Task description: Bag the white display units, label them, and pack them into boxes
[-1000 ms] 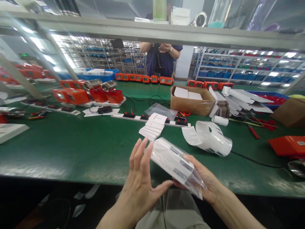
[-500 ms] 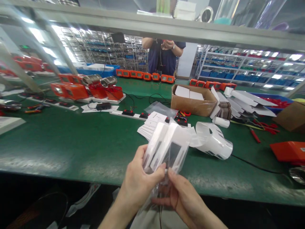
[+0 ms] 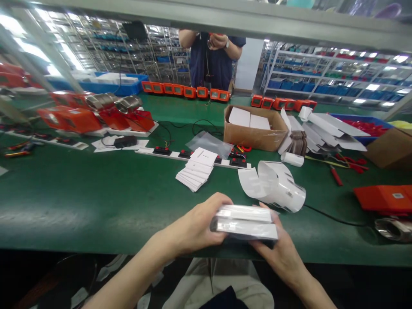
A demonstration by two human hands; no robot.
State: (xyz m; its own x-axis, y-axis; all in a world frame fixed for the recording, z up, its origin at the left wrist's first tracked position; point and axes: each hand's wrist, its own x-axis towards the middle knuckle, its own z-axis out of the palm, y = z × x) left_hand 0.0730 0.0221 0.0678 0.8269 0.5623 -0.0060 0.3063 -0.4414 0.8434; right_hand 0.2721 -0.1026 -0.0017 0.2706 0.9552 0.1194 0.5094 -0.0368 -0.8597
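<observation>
Two flat white boxes (image 3: 246, 221) in clear plastic are held one against the other, their narrow sides turned up towards me. My left hand (image 3: 201, 223) is closed around their left end. At the right end my right hand (image 3: 280, 244) grips them, thumb and fingers on opposite sides. The boxes are over the front part of the green bench; whether they touch it cannot be made out. Just beyond the hands lies a fanned stack of white printed papers (image 3: 197, 169). A loose roll of white label sheet (image 3: 280, 189) sits to the right of it.
A white strip with black-and-red connectors (image 3: 162, 150) runs behind the papers. Farther back stand a cardboard box (image 3: 254, 135) and orange lamp-like housings (image 3: 189, 92). More orange housings (image 3: 69, 118) are at left, one (image 3: 383, 199) at right. Across the bench, a person (image 3: 210, 64) works.
Both hands have turned the wrapped boxes from upright to lying crosswise. My right hand has moved from the bag's lower end to the boxes' right end. The view has shifted downward.
</observation>
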